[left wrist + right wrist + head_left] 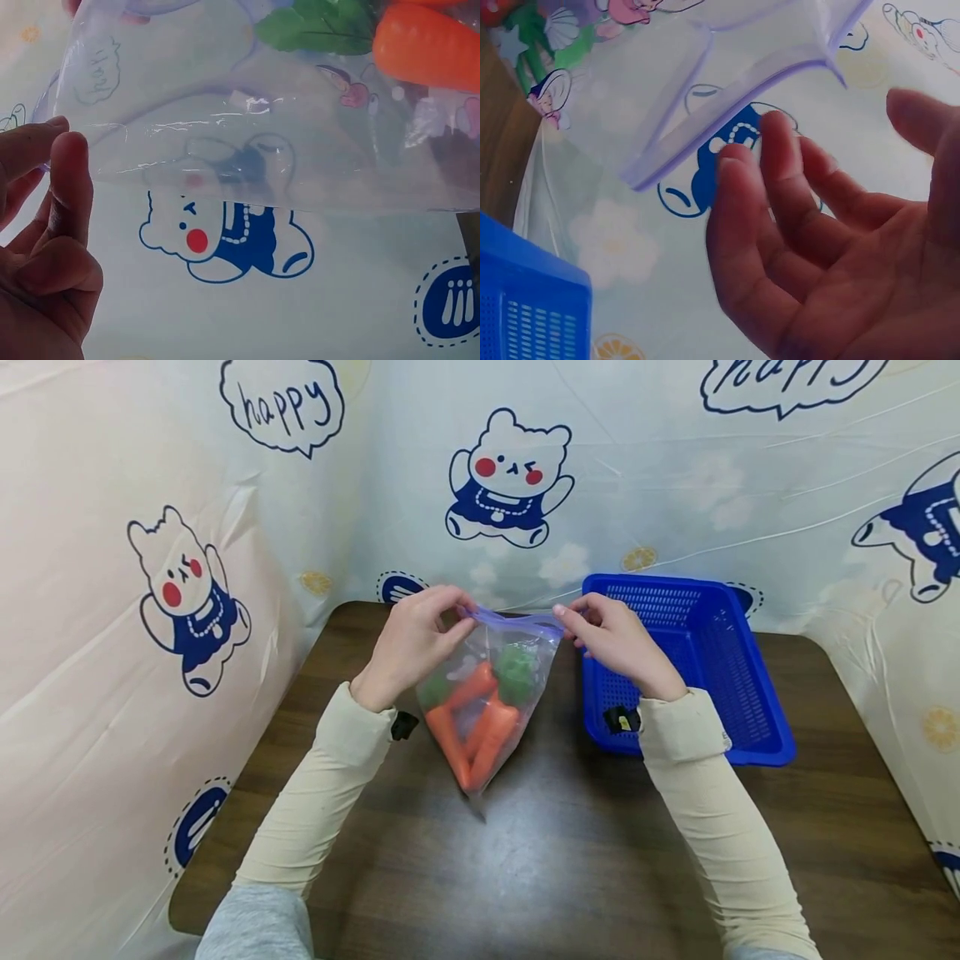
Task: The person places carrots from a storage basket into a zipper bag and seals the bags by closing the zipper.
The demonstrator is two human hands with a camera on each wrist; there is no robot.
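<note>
A clear zip bag (536,677) with a purple zip edge hangs upright above the table, holding orange carrots (491,735) with green leaves (516,670). My left hand (408,639) pinches its upper left corner between thumb and fingers. Through the plastic, a carrot (427,45) and a leaf (322,26) show in the left wrist view. My right hand (618,639) is at the bag's upper right corner. In the right wrist view that hand (802,225) has its thumb spread away from loosely bent fingers, and the purple zip edge (727,116) lies beyond the fingertips. The bag's mouth looks parted there.
A blue plastic basket (765,693) with slotted walls stands at the right, partly behind my right forearm. Under everything is a dark brown wooden table (540,868). A pale cloth (405,460) printed with cartoon bears rises behind the table and along both sides.
</note>
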